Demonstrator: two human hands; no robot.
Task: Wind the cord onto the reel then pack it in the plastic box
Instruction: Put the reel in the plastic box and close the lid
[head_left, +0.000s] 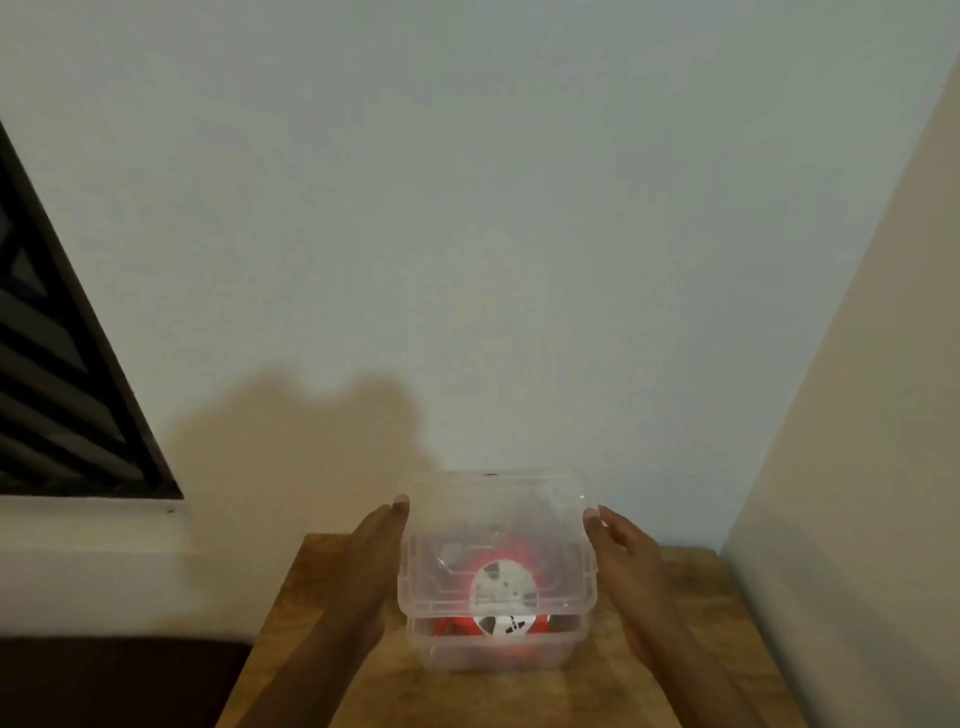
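A clear plastic box stands on a small wooden table. Inside it lies a reel with a white hub and red cord wound round it, seen through the plastic. A clear lid is tilted over the box, its near edge low on the box and its far edge raised. My left hand lies flat against the lid's left side with straight fingers. My right hand lies against the lid's right side, fingers also straight. The picture is a little blurred.
The table stands in a corner, with a pale wall behind and another wall close on the right. A dark window grille is at the left. A dark surface lies below left of the table.
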